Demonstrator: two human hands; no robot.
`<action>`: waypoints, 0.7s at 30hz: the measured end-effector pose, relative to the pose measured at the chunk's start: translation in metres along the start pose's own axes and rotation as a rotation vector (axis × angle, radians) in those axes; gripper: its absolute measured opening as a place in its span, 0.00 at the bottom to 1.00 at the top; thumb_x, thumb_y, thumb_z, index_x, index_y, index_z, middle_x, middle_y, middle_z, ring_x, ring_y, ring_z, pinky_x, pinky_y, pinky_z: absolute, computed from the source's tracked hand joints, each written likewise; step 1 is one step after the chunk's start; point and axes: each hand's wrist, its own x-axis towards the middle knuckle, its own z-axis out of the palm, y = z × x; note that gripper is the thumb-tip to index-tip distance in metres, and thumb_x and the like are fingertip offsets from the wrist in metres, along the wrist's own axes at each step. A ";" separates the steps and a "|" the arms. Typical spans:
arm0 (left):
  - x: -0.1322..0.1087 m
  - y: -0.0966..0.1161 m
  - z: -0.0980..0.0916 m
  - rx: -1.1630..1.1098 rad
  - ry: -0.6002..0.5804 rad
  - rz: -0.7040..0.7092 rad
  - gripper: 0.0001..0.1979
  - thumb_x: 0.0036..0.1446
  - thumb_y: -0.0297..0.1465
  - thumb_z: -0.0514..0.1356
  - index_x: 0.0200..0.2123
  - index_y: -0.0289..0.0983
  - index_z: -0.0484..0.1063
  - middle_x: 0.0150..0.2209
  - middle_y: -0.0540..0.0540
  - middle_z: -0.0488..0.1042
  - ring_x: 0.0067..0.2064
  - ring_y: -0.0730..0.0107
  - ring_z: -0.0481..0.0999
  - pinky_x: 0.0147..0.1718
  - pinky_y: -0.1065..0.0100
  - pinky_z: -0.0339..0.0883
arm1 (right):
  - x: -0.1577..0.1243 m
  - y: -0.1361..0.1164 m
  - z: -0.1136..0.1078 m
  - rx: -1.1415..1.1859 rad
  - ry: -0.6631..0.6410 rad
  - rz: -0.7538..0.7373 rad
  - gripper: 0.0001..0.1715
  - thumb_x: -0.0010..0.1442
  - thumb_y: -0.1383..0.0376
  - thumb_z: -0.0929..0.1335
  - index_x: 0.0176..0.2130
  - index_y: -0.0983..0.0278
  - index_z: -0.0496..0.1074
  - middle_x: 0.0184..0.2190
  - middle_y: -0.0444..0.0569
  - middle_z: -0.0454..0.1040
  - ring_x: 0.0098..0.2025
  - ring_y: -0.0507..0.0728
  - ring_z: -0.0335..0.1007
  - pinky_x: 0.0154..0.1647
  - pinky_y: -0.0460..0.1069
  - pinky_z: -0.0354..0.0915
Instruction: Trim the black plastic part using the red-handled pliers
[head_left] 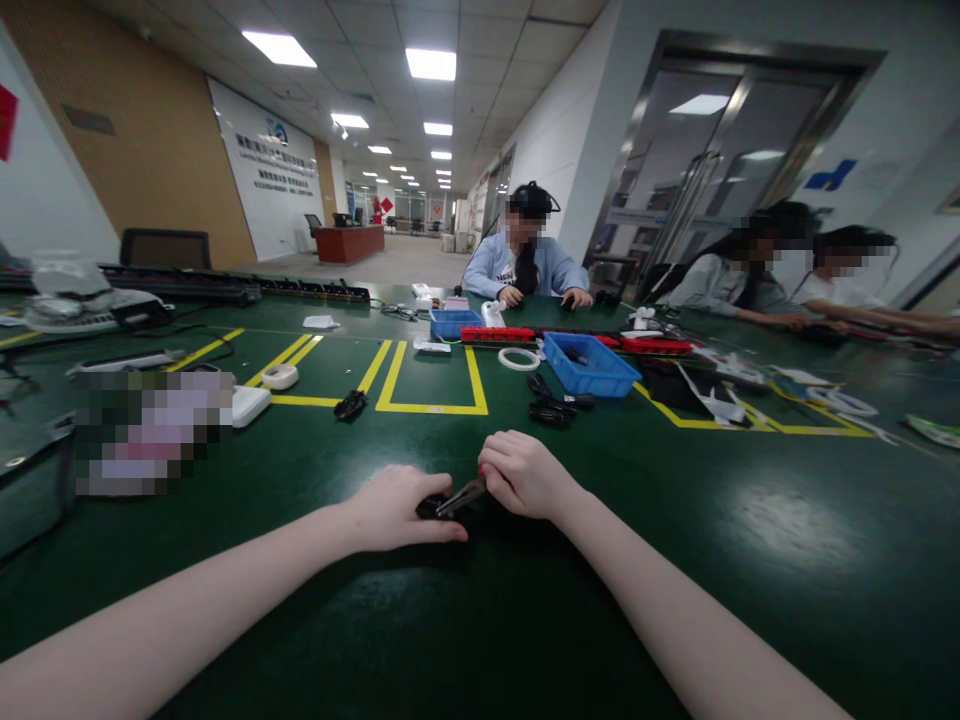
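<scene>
My left hand is closed around a small black object low over the green table; most of that object is covered by the thumb and fingers, so its kind does not show. In my right hand is a pair of needle-nose pliers with a bit of red handle showing at the fist. The metal jaws point down to the left and meet the black object between my left thumb and fingers. Whether the jaws grip it, I cannot tell.
Beyond my hands lie black cable bundles, a smaller black bundle, a blue bin and yellow tape outlines. A white box sits left. Across the table sits a person; two others work at right.
</scene>
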 end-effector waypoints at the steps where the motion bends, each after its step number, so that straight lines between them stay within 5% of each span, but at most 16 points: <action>1: 0.000 0.000 0.000 -0.002 0.002 0.002 0.22 0.59 0.53 0.58 0.32 0.39 0.67 0.25 0.53 0.70 0.25 0.70 0.68 0.25 0.71 0.50 | 0.000 0.000 0.000 -0.001 0.001 -0.001 0.14 0.64 0.68 0.57 0.29 0.63 0.65 0.27 0.48 0.68 0.29 0.54 0.59 0.33 0.51 0.54; 21: -0.001 0.001 -0.001 -0.025 0.017 0.009 0.21 0.59 0.52 0.58 0.31 0.39 0.67 0.24 0.54 0.68 0.25 0.72 0.67 0.25 0.71 0.50 | -0.003 0.004 -0.004 -0.023 -0.017 0.011 0.16 0.66 0.67 0.57 0.29 0.64 0.67 0.28 0.49 0.68 0.30 0.55 0.59 0.33 0.51 0.53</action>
